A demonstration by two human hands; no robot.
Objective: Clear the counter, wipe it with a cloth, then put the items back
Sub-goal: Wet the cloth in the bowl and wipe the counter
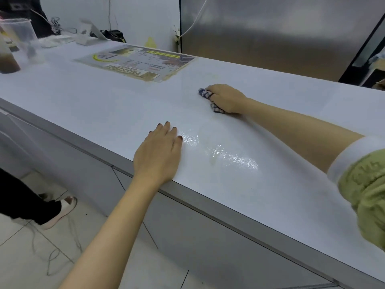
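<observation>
Her right hand [226,99] curls its fingers round a bunched blue-and-white checked cloth [205,93], pressed to the smooth white counter [104,101]. Her left hand [160,155] lies flat, fingers straight and close together. A glossy wet film [229,155] just beside those fingertips could make the palm slip. The cloth might catch the laminated printed sheet [137,63] beyond her knuckles.
</observation>
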